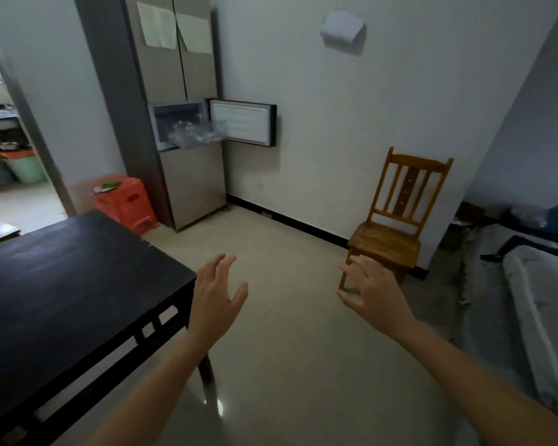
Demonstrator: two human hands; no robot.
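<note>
Both my hands are stretched out in front of me over the tiled floor and hold nothing. My left hand (218, 294) hovers just right of the dark table's corner, fingers straight and spread. My right hand (372, 292) is spread too, in front of the wooden chair's front leg. Far ahead stands a tall grey fridge (187, 178). Its small middle door (244, 122) hangs swung out to the right, and a clear drawer (197, 132) with clear plastic in it sticks out of the compartment.
A dark wooden table (65, 284) fills the left foreground. An orange plastic stool (126, 202) stands beside the fridge. A wooden chair (397, 220) stands against the right wall. A mattress with bedding (535, 291) lies at far right. A doorway (10, 149) opens at far left.
</note>
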